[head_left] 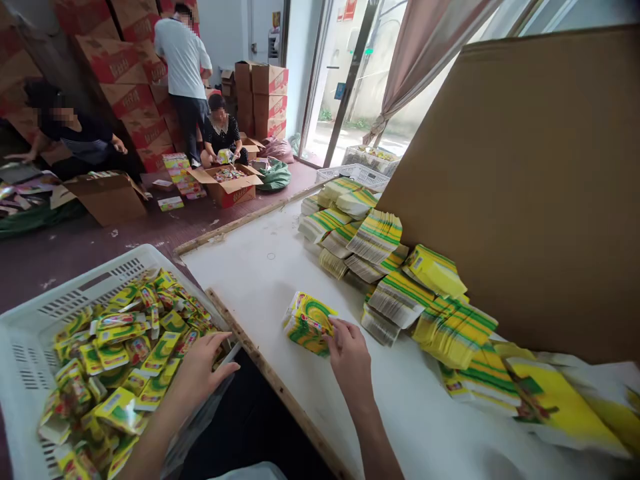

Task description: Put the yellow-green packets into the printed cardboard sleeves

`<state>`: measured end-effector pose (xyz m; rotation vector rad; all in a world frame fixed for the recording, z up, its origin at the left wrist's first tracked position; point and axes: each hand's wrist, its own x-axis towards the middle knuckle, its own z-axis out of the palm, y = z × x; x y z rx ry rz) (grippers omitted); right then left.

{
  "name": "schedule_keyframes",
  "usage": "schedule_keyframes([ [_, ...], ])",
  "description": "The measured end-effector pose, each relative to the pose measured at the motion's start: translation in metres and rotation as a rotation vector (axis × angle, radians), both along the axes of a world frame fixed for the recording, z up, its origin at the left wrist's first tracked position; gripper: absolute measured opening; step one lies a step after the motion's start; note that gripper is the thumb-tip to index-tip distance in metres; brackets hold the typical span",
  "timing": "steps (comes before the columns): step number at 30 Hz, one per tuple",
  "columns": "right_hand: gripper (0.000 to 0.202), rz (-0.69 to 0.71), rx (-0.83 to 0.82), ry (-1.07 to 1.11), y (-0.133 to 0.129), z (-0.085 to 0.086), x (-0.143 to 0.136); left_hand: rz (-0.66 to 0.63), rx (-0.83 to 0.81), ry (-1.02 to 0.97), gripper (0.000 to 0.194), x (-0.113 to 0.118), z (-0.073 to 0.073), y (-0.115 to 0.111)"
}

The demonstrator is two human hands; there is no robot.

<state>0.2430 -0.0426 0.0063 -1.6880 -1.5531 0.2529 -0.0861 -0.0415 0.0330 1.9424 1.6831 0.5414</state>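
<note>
My right hand (347,352) pinches the near right corner of a yellow-and-green packet (309,322) that rests on the white tabletop (250,267). What is inside the packet I cannot tell. Over the right rim of a white plastic crate (27,340), my left hand (213,363) hovers with thumb and fingers apart and nothing between them. Many small yellow-and-green packs (160,353) fill that crate in a loose heap. Beyond the right hand, stacks of flat yellow-and-green cartons (393,300) lie in a row along the table.
A large brown cardboard sheet (530,187) stands along the table's right side. Wooden edging (280,387) borders the table. Across the floor, several people sit or stand among open boxes (233,190) and stacked red-and-brown cartons (130,100). A glass door (345,87) is at the back.
</note>
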Motion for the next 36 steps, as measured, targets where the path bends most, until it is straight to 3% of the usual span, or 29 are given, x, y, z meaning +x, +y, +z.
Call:
schedule_keyframes([
  [6, 0.025, -0.027, -0.056, -0.048, 0.002, -0.005, 0.007, -0.103, -0.067, -0.159, 0.046, 0.030, -0.011, 0.006],
  [13, 0.038, -0.021, -0.130, -0.074, 0.007, -0.006, 0.006, -0.160, -0.153, -0.199, 0.045, 0.034, -0.030, -0.001],
  [25, 0.034, 0.040, -0.197, -0.090, 0.011, 0.003, 0.004, -0.199, -0.116, -0.342, 0.036, 0.039, -0.030, 0.001],
  [29, 0.027, 0.069, -0.220, -0.104, 0.011, 0.006, 0.004, -0.231, 0.013, -0.393, 0.041, 0.060, -0.024, 0.020],
  [33, 0.027, 0.108, -0.263, -0.125, 0.013, 0.012, 0.009, -0.298, 0.195, -0.410, 0.065, 0.096, -0.018, 0.053],
  [36, 0.030, 0.158, -0.296, -0.144, 0.020, 0.018, 0.017, -0.439, 0.200, -0.323, 0.054, 0.122, -0.019, 0.070],
])
